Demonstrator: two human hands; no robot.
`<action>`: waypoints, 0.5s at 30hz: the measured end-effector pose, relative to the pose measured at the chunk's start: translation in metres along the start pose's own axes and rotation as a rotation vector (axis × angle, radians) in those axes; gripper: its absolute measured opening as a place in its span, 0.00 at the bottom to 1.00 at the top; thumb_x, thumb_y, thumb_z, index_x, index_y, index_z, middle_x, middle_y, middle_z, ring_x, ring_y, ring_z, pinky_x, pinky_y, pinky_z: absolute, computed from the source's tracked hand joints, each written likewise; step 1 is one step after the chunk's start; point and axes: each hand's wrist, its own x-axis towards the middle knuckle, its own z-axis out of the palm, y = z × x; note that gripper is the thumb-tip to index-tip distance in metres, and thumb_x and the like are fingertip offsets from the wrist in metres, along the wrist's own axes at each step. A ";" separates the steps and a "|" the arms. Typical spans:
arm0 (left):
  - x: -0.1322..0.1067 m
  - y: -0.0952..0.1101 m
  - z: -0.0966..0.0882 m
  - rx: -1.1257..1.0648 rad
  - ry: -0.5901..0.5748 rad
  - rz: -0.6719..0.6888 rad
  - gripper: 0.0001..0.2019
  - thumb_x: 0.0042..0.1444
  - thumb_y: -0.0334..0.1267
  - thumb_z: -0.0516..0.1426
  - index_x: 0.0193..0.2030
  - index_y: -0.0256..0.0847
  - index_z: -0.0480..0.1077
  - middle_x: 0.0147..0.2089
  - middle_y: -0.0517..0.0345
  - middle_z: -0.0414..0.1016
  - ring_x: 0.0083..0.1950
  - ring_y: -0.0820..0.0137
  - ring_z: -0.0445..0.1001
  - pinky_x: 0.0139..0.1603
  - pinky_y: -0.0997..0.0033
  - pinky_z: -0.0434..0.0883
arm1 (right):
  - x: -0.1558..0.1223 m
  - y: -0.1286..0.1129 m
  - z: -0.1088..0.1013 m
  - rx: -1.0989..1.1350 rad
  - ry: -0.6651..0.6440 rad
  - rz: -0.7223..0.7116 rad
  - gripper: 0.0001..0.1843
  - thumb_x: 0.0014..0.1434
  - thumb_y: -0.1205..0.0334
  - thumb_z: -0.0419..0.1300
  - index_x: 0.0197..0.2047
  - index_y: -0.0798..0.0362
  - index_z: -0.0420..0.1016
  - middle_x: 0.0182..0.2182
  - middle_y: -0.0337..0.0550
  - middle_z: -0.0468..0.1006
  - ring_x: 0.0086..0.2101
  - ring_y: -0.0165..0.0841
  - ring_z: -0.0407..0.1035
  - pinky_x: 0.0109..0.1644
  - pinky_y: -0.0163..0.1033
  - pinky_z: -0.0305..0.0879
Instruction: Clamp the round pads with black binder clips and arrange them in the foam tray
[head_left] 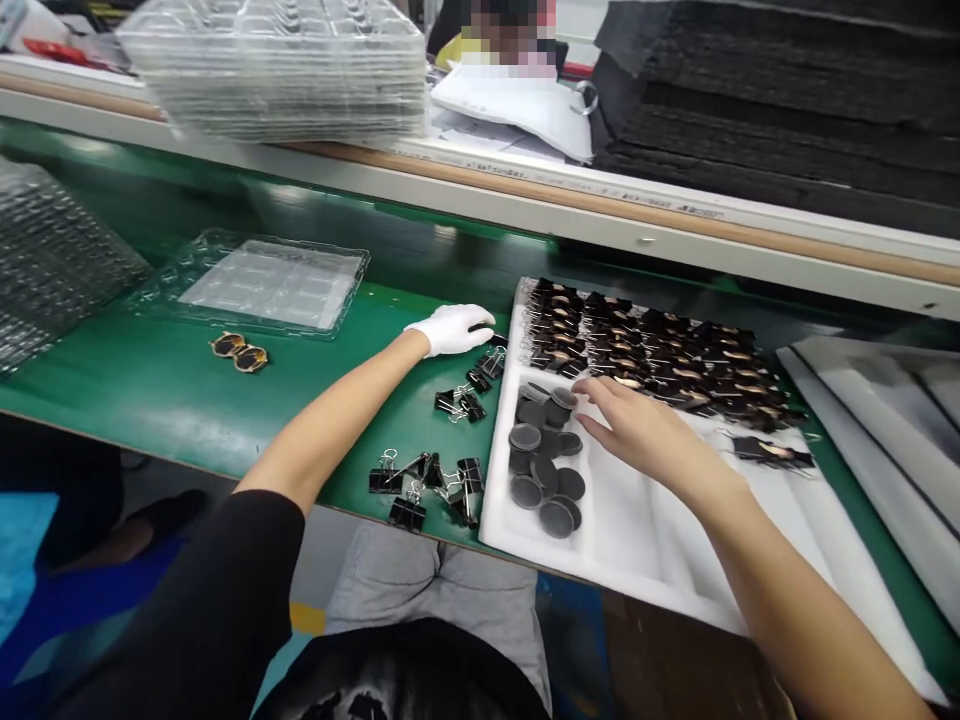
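2 hands busy on the green table (150, 380).

The left hand (450, 329), in a white glove, lies curled over black clips (471, 385), gripping nothing I can see. The bare right hand (637, 425) is open, fingers touching dark round discs (544, 450) on the white tray (637, 540), near side.

Discs (545, 462) in tray (637, 540) — binder clips (429, 485) left.
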 end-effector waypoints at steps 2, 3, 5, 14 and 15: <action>-0.007 0.001 0.006 -0.005 0.008 0.026 0.26 0.71 0.49 0.47 0.67 0.42 0.72 0.70 0.50 0.73 0.69 0.58 0.72 0.71 0.59 0.66 | -0.001 0.006 0.010 0.040 0.044 -0.042 0.22 0.73 0.60 0.51 0.65 0.53 0.70 0.53 0.55 0.80 0.41 0.46 0.81 0.40 0.48 0.77; -0.012 0.002 0.008 -0.003 0.015 0.047 0.25 0.72 0.48 0.47 0.68 0.42 0.72 0.70 0.50 0.73 0.69 0.58 0.71 0.71 0.58 0.66 | -0.001 0.008 0.014 0.050 0.060 -0.071 0.22 0.73 0.59 0.50 0.66 0.53 0.71 0.53 0.56 0.80 0.41 0.46 0.81 0.40 0.48 0.77; -0.024 0.006 0.011 -0.005 0.024 0.105 0.25 0.72 0.46 0.47 0.69 0.40 0.71 0.70 0.47 0.73 0.70 0.56 0.71 0.70 0.57 0.66 | -0.001 0.010 0.023 0.056 0.107 -0.122 0.21 0.73 0.61 0.50 0.63 0.54 0.74 0.52 0.58 0.80 0.42 0.49 0.81 0.43 0.52 0.78; -0.141 -0.007 -0.025 -0.054 0.134 0.002 0.29 0.71 0.55 0.50 0.72 0.41 0.66 0.76 0.46 0.65 0.77 0.58 0.62 0.77 0.56 0.59 | -0.003 0.014 0.034 0.032 0.303 -0.236 0.17 0.70 0.62 0.53 0.56 0.41 0.79 0.48 0.58 0.85 0.42 0.54 0.81 0.43 0.57 0.78; -0.163 -0.016 -0.034 -0.011 0.194 -0.056 0.28 0.72 0.54 0.50 0.71 0.41 0.67 0.74 0.46 0.67 0.76 0.59 0.63 0.77 0.56 0.58 | -0.003 0.014 0.035 0.032 0.328 -0.239 0.17 0.70 0.61 0.53 0.55 0.42 0.79 0.47 0.58 0.85 0.40 0.53 0.81 0.42 0.56 0.78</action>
